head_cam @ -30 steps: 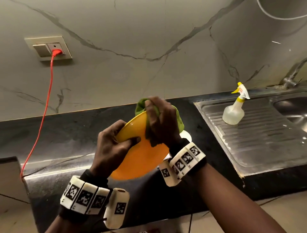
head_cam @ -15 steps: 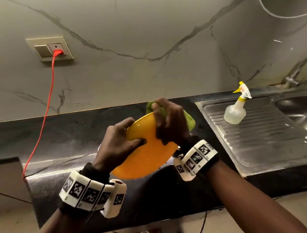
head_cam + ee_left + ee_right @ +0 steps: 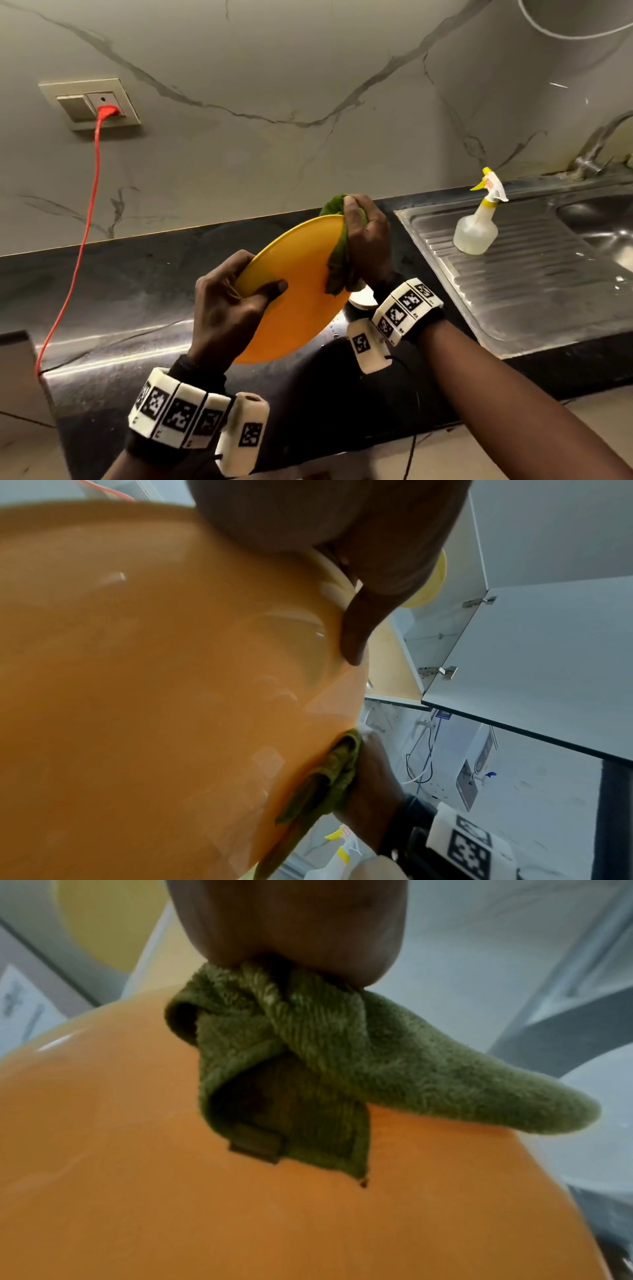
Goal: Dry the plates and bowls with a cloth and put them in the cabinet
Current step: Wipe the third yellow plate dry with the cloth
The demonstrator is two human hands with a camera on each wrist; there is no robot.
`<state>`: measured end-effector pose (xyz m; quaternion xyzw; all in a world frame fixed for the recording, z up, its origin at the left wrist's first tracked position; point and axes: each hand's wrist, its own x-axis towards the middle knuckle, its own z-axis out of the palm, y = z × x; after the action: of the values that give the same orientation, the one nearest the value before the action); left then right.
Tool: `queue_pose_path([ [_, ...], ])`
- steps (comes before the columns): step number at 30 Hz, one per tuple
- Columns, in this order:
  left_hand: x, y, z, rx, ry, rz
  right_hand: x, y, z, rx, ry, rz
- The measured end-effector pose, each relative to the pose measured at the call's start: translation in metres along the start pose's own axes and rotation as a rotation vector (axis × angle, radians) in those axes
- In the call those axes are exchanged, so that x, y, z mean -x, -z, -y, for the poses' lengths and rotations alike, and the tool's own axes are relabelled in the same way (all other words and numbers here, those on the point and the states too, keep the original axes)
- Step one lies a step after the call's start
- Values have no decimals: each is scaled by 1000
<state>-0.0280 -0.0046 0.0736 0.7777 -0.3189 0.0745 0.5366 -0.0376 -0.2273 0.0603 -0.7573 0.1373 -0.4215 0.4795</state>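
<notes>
An orange plate is held tilted above the black counter, filling much of the left wrist view and the right wrist view. My left hand grips its left rim, thumb on the near face. My right hand clutches a green cloth wrapped over the plate's upper right rim; the cloth hangs over the plate's face. A white dish lies on the counter, mostly hidden behind the plate and my right wrist.
A steel sink drainboard lies to the right, with a spray bottle standing on it and a tap behind. A red cable runs down from the wall socket. An open wall cabinet shows above, a yellow dish inside.
The right hand with the cloth has slid along the plate's rim from its top toward the right side. The left hand keeps its grip on the left rim.
</notes>
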Motion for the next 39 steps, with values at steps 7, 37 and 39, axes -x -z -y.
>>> queue_pose_path([
  [7,3,2,0,98,26,-7,10,13,-33,-243,-348,-47],
  [37,-1,11,-8,100,-53,98,5,-6,21,-30,273,-108],
  [39,3,21,-10,137,-41,92,2,2,-2,-89,63,-98],
])
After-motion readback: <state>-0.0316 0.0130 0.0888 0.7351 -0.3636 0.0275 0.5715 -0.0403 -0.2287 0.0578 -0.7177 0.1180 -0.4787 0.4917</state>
